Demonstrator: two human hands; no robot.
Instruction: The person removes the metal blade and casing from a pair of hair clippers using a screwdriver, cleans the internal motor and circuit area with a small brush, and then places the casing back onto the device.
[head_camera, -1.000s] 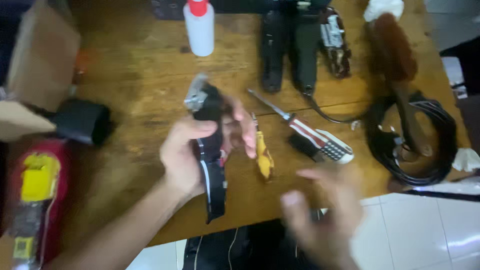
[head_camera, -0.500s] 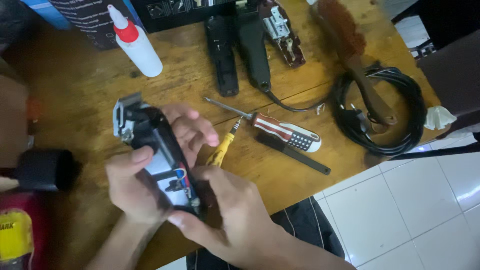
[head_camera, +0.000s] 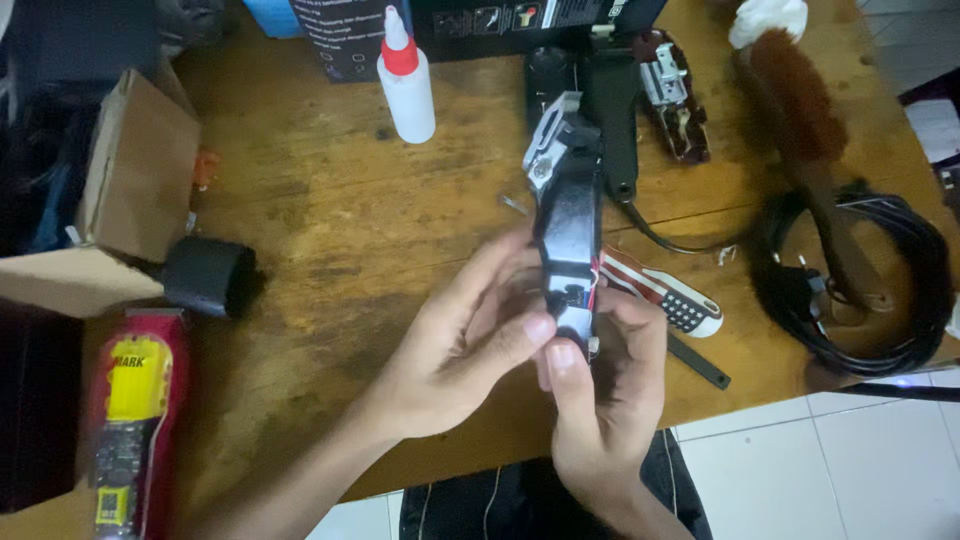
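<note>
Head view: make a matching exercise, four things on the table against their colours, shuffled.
Things:
1. Bottle
2. Cable coil
3. Brush
4. Clipper held in both hands

Colours:
A. Brown bristles
B. Black body, silver blade
C. White with red cap
D. All black

Pairs: 1-C, 2-D, 3-A, 4-B

glossy black plastic clipper (head_camera: 568, 225), worn wooden table (head_camera: 330, 220)

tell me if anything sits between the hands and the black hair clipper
Nothing visible does. Both hands already hold the black hair clipper directly: the left hand pinches its lower end from the left side, and the right hand cups it from below. It is lifted above the wooden table.
</note>
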